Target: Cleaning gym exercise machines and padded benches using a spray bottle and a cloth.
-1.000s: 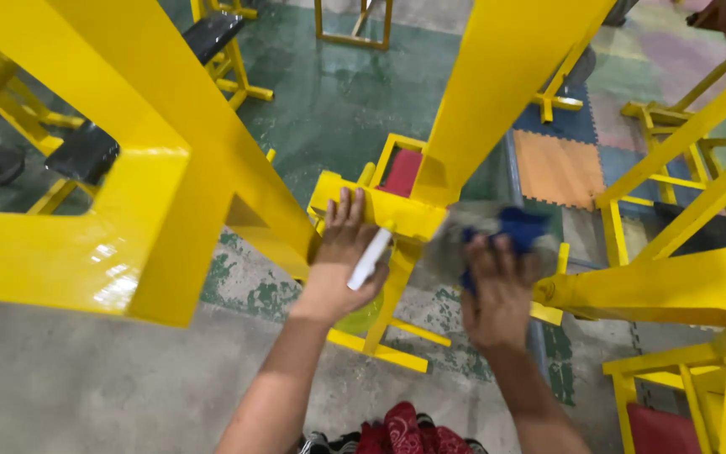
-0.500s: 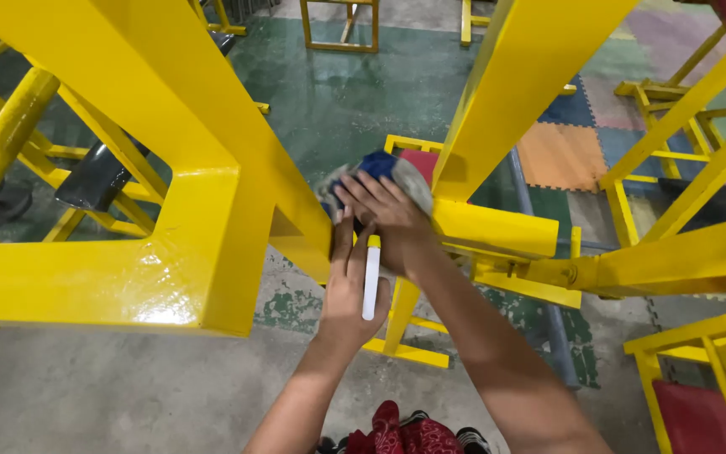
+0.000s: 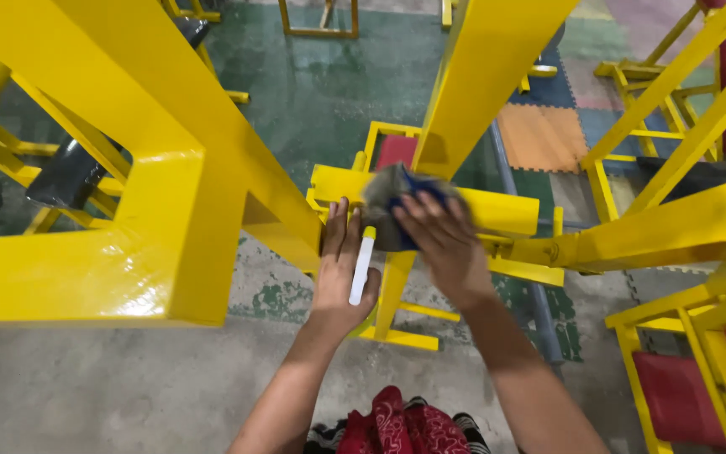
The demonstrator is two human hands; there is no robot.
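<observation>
On the yellow bar (image 3: 497, 210), right hand (image 3: 443, 244) presses cloth (image 3: 388, 206); left hand (image 3: 342, 273) pinches marker (image 3: 361, 267).

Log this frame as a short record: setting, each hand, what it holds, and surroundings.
setting: gym floor seen from above, yellow steel frames
left hand: flat against the yellow crossbar, white marker tucked under the thumb
right hand: pressing a blue-grey cloth on the crossbar
surroundings: red seat pad, coloured floor mats, concrete floor
</observation>
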